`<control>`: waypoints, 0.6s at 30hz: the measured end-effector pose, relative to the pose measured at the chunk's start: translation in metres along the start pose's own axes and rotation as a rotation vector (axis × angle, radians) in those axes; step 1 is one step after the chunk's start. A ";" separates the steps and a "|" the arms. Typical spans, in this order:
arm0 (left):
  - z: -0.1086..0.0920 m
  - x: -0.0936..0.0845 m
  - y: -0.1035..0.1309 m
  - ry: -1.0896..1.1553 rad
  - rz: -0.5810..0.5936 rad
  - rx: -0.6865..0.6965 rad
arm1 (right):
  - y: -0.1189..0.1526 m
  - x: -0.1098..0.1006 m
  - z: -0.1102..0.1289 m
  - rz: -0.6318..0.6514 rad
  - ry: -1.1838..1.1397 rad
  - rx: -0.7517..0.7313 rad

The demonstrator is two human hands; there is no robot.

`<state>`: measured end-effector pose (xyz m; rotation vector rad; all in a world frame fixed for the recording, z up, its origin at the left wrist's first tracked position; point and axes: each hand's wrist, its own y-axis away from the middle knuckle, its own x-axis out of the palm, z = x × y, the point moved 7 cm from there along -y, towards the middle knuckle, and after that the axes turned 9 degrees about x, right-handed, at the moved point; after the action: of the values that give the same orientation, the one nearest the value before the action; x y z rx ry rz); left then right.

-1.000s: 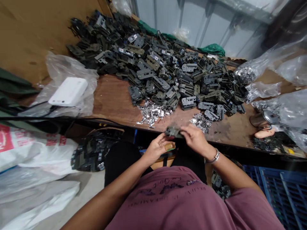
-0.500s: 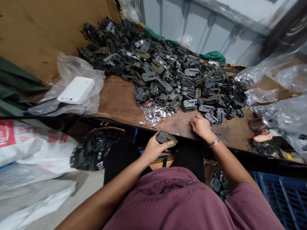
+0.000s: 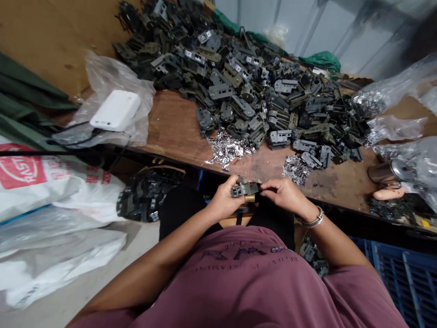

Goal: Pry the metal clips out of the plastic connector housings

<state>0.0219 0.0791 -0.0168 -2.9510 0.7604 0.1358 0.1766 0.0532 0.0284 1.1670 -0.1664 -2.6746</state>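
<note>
My left hand point(image 3: 225, 199) is closed around a dark grey bracket-like part point(image 3: 244, 189), held over my lap at the table's front edge. A tan covering wraps the left thumb, which lies along the part's lower side. At the part's right end, the fingertips of my right hand point(image 3: 283, 193) are pinched together; whatever is between them is too small to make out. Beyond my hands lie two heaps of small shiny metal pieces, a left heap point(image 3: 227, 149) and a right heap point(image 3: 296, 169). Behind them spreads a large pile of similar dark grey parts point(image 3: 239, 91).
A white box-shaped device point(image 3: 116, 110) with a black cable rests on clear plastic at the left. Along the right side are a metal can point(image 3: 391, 172) and plastic bags point(image 3: 396, 127). Below the table are a container of dark parts point(image 3: 146, 193) and a blue crate point(image 3: 403, 273).
My right hand has moved left and toward me from the right metal heap, uncovering it, and now meets the part. My left hand has turned the part edge-up. The view has shifted slightly.
</note>
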 end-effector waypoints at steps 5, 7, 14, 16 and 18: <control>0.003 0.002 0.002 0.084 0.035 -0.028 | 0.002 0.007 0.000 -0.014 -0.054 -0.067; 0.006 0.002 0.000 0.108 0.007 -0.029 | 0.000 0.010 -0.005 -0.043 -0.087 -0.080; 0.015 -0.013 -0.001 0.118 -0.104 -0.053 | -0.001 -0.036 -0.050 -0.453 0.120 0.015; 0.015 -0.018 0.003 0.132 -0.127 -0.061 | 0.001 -0.051 -0.062 -0.504 0.325 0.106; 0.014 -0.020 0.005 0.123 -0.143 -0.065 | 0.001 -0.056 -0.072 -0.456 0.533 0.218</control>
<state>0.0008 0.0857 -0.0288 -3.0866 0.5646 -0.0322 0.2661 0.0651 0.0194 2.1648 -0.1117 -2.6186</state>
